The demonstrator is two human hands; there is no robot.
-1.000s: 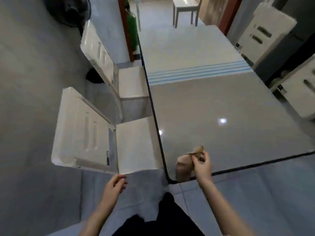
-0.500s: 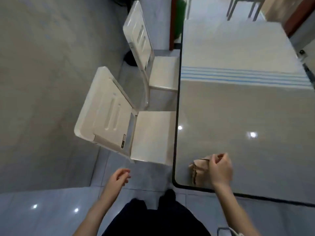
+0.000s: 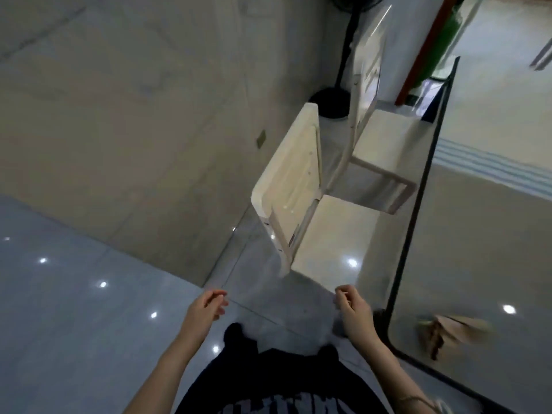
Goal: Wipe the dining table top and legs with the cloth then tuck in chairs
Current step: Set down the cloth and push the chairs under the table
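Note:
The glossy grey dining table point(image 3: 478, 249) with a black rim fills the right side. A brown cloth point(image 3: 451, 330) lies on its near corner, with no hand on it. My right hand point(image 3: 352, 309) hangs left of the table edge, fingers loosely curled and holding nothing. My left hand point(image 3: 207, 306) is lower left over the floor, fingers apart and empty. A white chair point(image 3: 298, 186) stands in front of both hands, its seat partly under the table. A second white chair point(image 3: 370, 85) stands beyond it.
A beige wall point(image 3: 119, 130) runs along the left, close behind the chairs. A black fan stand point(image 3: 331, 106) sits behind the far chair. A green cylinder point(image 3: 445, 40) stands by a red door frame. The tiled floor point(image 3: 74, 309) is shiny.
My right hand let go of the cloth and moved left off the table. The cloth stays on the corner. My view swung left toward the near chair.

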